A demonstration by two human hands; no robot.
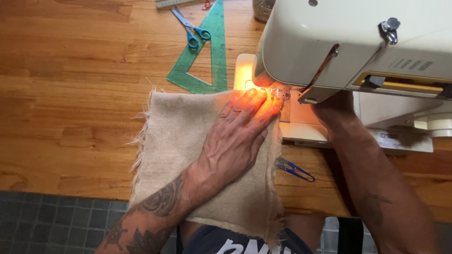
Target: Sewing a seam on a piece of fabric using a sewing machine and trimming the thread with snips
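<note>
My left hand (238,136) lay flat, fingers spread, holding nothing, pressing the beige fabric (188,155) on the wooden table (70,94), fingertips by the sewing machine (358,42) needle, my right hand (332,110) mostly hidden behind the machine, grip unreadable, blue thread snips (294,169) just beside the fabric.

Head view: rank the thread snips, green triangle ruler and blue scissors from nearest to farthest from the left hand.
From the left hand, flat on the beige cloth:
1. Thread snips, just right, at the cloth edge.
2. Green triangle ruler, beyond the cloth.
3. Blue scissors, on the ruler's far end.
</note>
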